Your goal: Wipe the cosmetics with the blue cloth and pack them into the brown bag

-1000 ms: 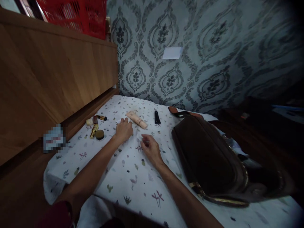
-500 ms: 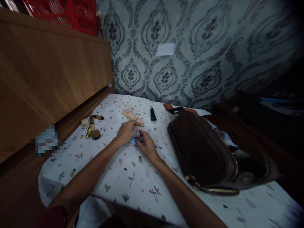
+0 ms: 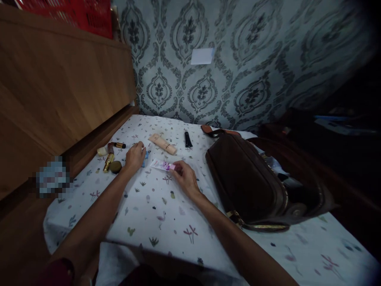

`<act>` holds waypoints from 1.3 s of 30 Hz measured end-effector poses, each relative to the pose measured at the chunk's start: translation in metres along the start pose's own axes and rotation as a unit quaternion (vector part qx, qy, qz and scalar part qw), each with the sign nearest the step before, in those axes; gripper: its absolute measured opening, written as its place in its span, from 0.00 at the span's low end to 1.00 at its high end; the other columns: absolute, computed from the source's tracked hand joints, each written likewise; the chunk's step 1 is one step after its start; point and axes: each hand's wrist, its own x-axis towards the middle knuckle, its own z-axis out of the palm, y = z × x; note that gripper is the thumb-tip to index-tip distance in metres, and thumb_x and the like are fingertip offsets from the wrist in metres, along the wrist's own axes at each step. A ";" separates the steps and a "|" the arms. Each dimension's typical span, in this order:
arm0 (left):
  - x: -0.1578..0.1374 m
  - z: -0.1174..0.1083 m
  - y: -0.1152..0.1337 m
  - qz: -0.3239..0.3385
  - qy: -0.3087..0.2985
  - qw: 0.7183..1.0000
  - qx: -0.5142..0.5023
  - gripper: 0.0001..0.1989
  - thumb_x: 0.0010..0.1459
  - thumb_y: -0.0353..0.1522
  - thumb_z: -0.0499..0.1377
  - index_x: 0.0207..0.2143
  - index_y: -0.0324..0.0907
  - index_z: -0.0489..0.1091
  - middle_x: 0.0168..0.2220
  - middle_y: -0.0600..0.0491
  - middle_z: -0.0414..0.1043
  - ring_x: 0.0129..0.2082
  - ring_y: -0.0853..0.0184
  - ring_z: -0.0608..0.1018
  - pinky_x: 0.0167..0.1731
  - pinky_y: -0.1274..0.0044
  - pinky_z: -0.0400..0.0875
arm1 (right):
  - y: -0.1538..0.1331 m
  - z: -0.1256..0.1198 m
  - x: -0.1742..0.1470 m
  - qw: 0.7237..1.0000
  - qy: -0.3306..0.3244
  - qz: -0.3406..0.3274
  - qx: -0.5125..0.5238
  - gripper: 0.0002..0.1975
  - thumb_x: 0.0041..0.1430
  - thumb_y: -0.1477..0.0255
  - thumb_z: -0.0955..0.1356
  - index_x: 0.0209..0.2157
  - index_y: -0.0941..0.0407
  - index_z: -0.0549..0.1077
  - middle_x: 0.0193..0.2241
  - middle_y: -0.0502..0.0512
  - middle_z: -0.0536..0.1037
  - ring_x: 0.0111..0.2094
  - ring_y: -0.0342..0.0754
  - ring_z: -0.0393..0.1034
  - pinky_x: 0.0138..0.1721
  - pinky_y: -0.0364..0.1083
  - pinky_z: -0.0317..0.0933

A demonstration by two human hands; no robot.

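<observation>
My right hand point(image 3: 185, 177) pinches one end of a small white and pink tube point(image 3: 162, 165), held low over the patterned cloth. My left hand point(image 3: 135, 157) is closed around a small blue item point(image 3: 145, 159); only part of it shows, so its kind is unclear. Beyond the hands lies a beige tube point(image 3: 162, 143), and past it a small black tube point(image 3: 187, 140). Left of my left hand are a round dark-gold container point(image 3: 116, 167), a gold lipstick point(image 3: 108, 162), a black and gold lipstick tube point(image 3: 119, 145) and a small cream-coloured piece point(image 3: 102, 151).
A dark brown bag point(image 3: 244, 178), its zip open, stands on the right of the cloth-covered table point(image 3: 149, 222). A wooden cabinet point(image 3: 65, 83) with a red basket point(image 3: 95, 18) borders the left. Behind is a patterned wall point(image 3: 202, 93) with a white card point(image 3: 202, 56).
My hands have moved apart. The left went leftward with the blue item, while the right kept the white and pink tube, which now shows clearly. The view shifted slightly.
</observation>
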 end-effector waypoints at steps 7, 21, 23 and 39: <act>-0.028 0.011 0.077 0.193 -0.050 0.975 -0.094 0.10 0.69 0.31 0.47 0.46 0.42 0.67 0.46 0.50 0.74 0.47 0.66 0.74 0.50 0.76 0.69 | 0.008 -0.005 -0.010 1.000 -0.003 0.002 -0.019 0.07 0.51 0.69 0.71 0.34 0.55 0.76 0.28 0.52 0.75 0.30 0.47 0.66 0.34 0.45 0.61; -0.015 0.013 0.043 0.042 -0.102 0.984 0.138 0.23 0.67 0.45 0.50 0.54 0.36 0.64 0.52 0.37 0.69 0.52 0.48 0.73 0.46 0.63 0.70 | 0.007 -0.009 -0.011 0.999 -0.022 -0.008 -0.039 0.10 0.56 0.67 0.72 0.39 0.55 0.76 0.32 0.54 0.76 0.36 0.50 0.69 0.40 0.48 0.65; -0.015 0.011 0.045 0.020 -0.126 0.981 0.145 0.26 0.68 0.47 0.49 0.56 0.36 0.62 0.50 0.38 0.71 0.47 0.49 0.77 0.43 0.64 0.72 | 0.007 -0.008 -0.013 0.997 -0.009 -0.036 -0.064 0.13 0.58 0.64 0.71 0.43 0.56 0.76 0.38 0.58 0.76 0.42 0.54 0.69 0.47 0.52 0.65; -0.038 0.003 0.068 0.298 -0.049 0.953 -0.006 0.17 0.71 0.40 0.48 0.42 0.46 0.75 0.44 0.49 0.70 0.47 0.62 0.71 0.40 0.74 0.68 | 0.006 -0.011 -0.011 0.996 -0.046 -0.021 -0.077 0.06 0.54 0.69 0.73 0.33 0.55 0.75 0.31 0.53 0.77 0.33 0.49 0.68 0.38 0.46 0.61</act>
